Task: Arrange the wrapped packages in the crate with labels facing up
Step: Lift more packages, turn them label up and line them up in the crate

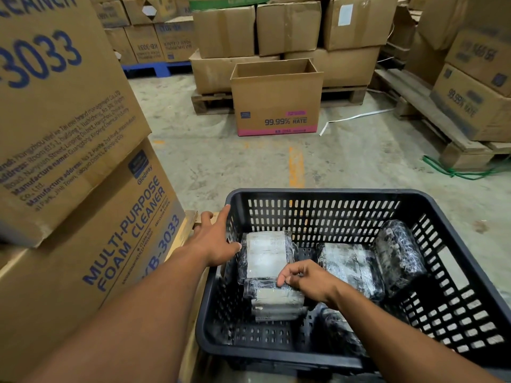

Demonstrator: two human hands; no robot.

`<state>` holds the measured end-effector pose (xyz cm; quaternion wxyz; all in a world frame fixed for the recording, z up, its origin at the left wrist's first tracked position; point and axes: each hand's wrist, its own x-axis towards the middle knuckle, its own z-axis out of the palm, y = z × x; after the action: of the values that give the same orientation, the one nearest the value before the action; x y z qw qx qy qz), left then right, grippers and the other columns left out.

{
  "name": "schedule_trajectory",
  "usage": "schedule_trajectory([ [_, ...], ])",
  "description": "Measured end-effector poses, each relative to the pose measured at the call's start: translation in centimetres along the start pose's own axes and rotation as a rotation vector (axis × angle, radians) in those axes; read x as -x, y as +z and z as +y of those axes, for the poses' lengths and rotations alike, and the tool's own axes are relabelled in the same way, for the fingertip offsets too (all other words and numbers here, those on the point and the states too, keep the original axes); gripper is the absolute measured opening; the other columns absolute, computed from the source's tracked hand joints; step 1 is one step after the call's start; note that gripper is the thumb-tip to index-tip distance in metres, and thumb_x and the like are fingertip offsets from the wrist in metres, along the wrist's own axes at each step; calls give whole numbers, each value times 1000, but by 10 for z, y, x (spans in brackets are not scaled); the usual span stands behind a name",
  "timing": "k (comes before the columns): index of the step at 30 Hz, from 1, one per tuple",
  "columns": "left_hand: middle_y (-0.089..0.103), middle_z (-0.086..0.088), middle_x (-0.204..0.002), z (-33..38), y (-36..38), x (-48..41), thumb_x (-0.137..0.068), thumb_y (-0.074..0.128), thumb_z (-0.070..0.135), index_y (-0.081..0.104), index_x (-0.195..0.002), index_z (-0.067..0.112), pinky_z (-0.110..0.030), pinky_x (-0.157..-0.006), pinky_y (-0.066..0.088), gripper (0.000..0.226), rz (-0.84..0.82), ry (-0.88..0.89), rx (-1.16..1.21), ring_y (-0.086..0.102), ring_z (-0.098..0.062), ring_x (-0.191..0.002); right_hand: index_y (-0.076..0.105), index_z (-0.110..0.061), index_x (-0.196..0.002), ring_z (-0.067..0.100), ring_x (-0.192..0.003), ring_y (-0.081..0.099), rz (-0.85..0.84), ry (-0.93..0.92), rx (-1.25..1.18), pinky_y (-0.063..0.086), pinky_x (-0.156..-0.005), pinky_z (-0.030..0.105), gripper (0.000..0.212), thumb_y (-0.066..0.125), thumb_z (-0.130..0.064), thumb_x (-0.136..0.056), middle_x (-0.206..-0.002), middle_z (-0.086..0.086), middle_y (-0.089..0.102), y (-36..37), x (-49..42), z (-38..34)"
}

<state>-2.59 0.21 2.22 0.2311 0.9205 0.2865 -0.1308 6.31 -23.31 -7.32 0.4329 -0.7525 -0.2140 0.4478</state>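
A black slotted plastic crate (pixel 315 193) stands in front of me and holds several packages wrapped in shiny black film. The far-left package (pixel 265 252) lies with its white label up. In front of it lies a second package (pixel 276 302), label also up; my right hand (pixel 307 280) pinches its far edge inside the crate. A third package (pixel 351 264) shows its label in the middle, and a fourth (pixel 398 252) leans on the right wall, dark side showing. My left hand (pixel 215 241) rests spread over the crate's left rim, holding nothing.
Stacked foam cleaner cartons (pixel 83 189) rise close on my left. An open carton (pixel 276 100) stands on the concrete floor ahead, before pallets of boxes (pixel 284 31). A wooden pallet (pixel 431 120) with more cartons lies to the right, with loose straps (pixel 356 116) on the floor.
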Motion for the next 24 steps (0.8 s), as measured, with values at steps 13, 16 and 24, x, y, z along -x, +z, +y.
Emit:
schedule_trajectory([
  [13, 5, -8, -169, 8, -4, 4, -93, 67, 38, -3, -165, 40, -55, -119, 38, 100, 10, 64, -32, 31, -37, -151, 75, -19, -93, 23, -86, 68, 41, -53, -57, 66, -76, 49, 18, 83, -9, -81, -110, 9, 61, -5, 6, -13],
  [16, 20, -5, -165, 14, -8, 6, -91, 65, 40, 7, -165, 38, -53, -113, 44, 94, 91, 135, -36, 36, -33, -146, 77, -23, -95, 18, -60, 67, 79, -76, -106, 58, -40, 32, 14, 84, -25, -83, -98, 8, 63, -30, 16, -32],
  [24, 59, -1, -144, 40, -12, 11, -82, 74, 64, 45, -154, 33, -36, -101, 52, 83, -1, 178, 402, 60, -17, -125, 79, -17, -105, 11, -48, 57, 219, -227, -435, 52, -37, 26, 19, 78, -24, -88, -64, -6, 65, -85, 28, -68],
])
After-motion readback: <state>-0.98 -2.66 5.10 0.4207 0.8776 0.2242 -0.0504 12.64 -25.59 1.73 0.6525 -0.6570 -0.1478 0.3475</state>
